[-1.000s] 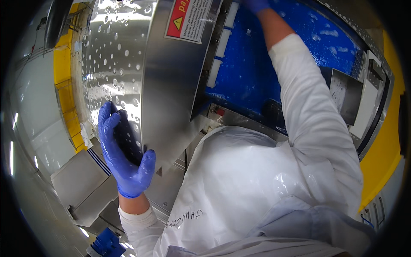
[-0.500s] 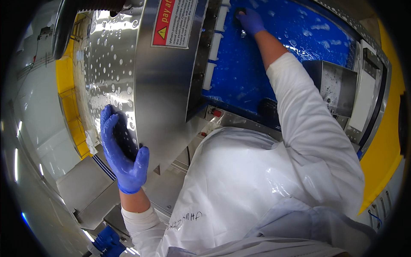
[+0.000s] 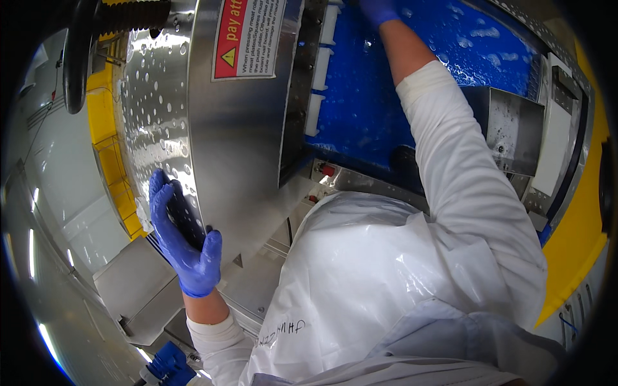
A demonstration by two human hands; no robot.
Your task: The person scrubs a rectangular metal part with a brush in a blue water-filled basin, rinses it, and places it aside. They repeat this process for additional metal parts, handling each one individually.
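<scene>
My left hand [image 3: 187,251], in a wet blue glove, rests against the left edge of a steel machine housing [image 3: 241,128]. Its fingers lie stretched along the wet, drop-covered face, with the thumb apart on the near side. Far ahead, my gloved right hand [image 3: 380,9] reaches over a wet blue conveyor belt [image 3: 360,103]. The top edge of the view cuts off most of its fingers; only a dark sliver of the scouring pad it holds shows beside them. Foam and water patches lie on the belt.
A steel box-shaped guard [image 3: 515,132] stands right of my right forearm. White plastic blocks [image 3: 313,116] line the belt's left side, and a red button [image 3: 327,170] sits near its front corner. A black handle [image 3: 76,64] hangs at upper left. Yellow crates [image 3: 112,161] stand behind the housing.
My right hand has slid farther away along the belt, to the top edge of the view. My left hand stays on the housing. The whole view has shifted slightly.
</scene>
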